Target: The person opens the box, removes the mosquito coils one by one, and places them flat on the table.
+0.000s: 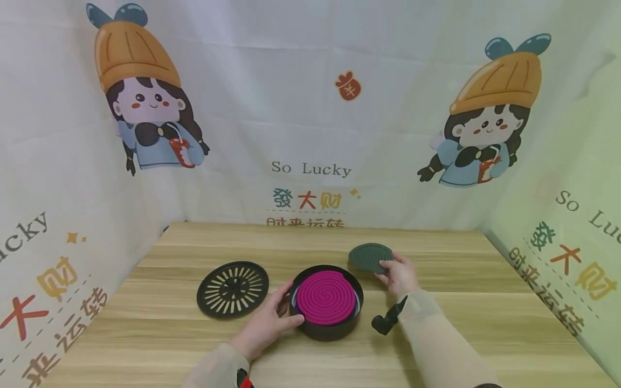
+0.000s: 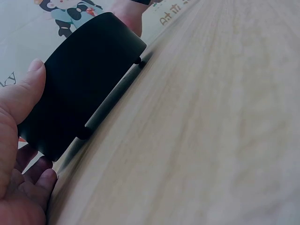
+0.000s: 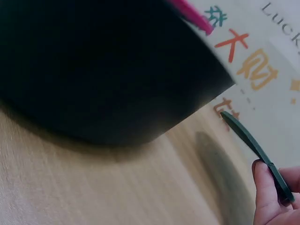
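A round black mosquito coil holder (image 1: 326, 332) stands on the table with a bright pink mosquito coil (image 1: 325, 297) in it, near the rim. My left hand (image 1: 266, 325) grips the holder's left side; in the left wrist view its thumb (image 2: 29, 89) lies against the black wall and the fingers curl at the lower edge. Beyond the holder, to the right, my right hand (image 1: 400, 275) pinches a dark green mosquito coil (image 1: 368, 257) by its edge. The right wrist view shows that green coil (image 3: 251, 140) edge-on between thumb and fingers, held over the table with its shadow below.
A black slotted lid (image 1: 233, 290) lies on the wooden table (image 1: 436, 253), left of the holder. A black wrist camera mount (image 1: 386, 319) juts from the right sleeve, close to the holder's right side. Printed cloth walls (image 1: 310, 124) border the table at the back and both sides.
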Motion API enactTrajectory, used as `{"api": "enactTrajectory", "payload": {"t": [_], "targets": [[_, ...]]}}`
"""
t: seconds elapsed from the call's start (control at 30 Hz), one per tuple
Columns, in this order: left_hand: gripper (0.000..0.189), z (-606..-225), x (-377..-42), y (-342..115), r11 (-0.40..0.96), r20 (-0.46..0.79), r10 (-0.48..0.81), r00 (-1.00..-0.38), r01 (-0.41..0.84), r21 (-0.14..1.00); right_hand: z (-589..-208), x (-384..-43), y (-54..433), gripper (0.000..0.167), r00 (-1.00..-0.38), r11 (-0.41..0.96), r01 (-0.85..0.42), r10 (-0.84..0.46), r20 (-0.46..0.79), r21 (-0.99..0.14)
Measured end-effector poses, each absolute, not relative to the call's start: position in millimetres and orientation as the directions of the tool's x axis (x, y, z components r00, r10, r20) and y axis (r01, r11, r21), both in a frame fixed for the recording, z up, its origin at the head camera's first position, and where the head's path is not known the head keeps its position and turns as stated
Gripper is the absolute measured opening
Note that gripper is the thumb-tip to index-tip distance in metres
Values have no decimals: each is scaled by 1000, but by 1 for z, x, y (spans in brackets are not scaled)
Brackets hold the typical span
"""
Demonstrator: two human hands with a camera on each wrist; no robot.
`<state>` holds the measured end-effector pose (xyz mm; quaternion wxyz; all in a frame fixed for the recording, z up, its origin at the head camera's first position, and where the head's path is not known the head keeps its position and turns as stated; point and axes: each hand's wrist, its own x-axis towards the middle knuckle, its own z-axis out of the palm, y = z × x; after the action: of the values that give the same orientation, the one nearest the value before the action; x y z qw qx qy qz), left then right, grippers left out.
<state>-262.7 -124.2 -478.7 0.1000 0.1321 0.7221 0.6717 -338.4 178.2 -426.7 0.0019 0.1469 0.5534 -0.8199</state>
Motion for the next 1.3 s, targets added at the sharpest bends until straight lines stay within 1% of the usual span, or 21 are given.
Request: {"api": "enactTrajectory", "payload": {"t": [0.17,0.27,0.4,0.43,0.53,0.63,0.67,0.73,0.8,0.97,1.03,1.1,1.13,1.3], "targets": [[95,-479,-262,-124,56,35,329,-944,57,997,-433,-338,177,70,-939,-383,209,177,-294,-900],[94,-479,-261,-124,52,40,327,-944,60,997,-440,-342,177,69,-935,-349,215,198,-296,-912],[94,-479,-261,-124,45,50,332,-942,69,997,-461,-359,182,67,-934,-320,192,231,-273,-928],[95,-479,-261,-124,46,49,331,-942,68,997,-474,-368,187,64,-943,-337,160,225,-245,-928],[95,-480,-261,-124,49,43,329,-943,63,997,-481,-375,191,62,-940,-300,174,234,-249,-938],[95,-479,-262,-125,52,31,322,-946,51,997,-469,-368,188,62,-928,-226,224,249,-278,-948],[95,-479,-262,-125,53,30,321,-947,50,997,-456,-359,183,63,-913,-183,270,265,-312,-945],[95,-479,-262,-125,56,31,319,-947,52,997,-446,-350,181,62,-914,-174,281,250,-319,-944],[94,-479,-261,-125,56,35,320,-947,55,997,-438,-345,179,56,-909,-173,296,250,-332,-939],[94,-479,-261,-125,52,45,324,-945,65,997,-436,-344,178,31,-897,-194,296,281,-342,-935],[94,-480,-261,-125,50,44,325,-945,63,997,-436,-344,178,31,-891,-199,294,297,-344,-935],[94,-480,-262,-125,46,40,325,-945,58,997,-435,-343,177,34,-884,-198,298,311,-348,-934],[94,-480,-262,-125,45,37,326,-945,54,998,-439,-347,180,31,-883,-203,297,314,-349,-933],[94,-480,-262,-125,39,31,328,-944,46,998,-439,-347,180,36,-871,-233,309,321,-373,-922]]}}
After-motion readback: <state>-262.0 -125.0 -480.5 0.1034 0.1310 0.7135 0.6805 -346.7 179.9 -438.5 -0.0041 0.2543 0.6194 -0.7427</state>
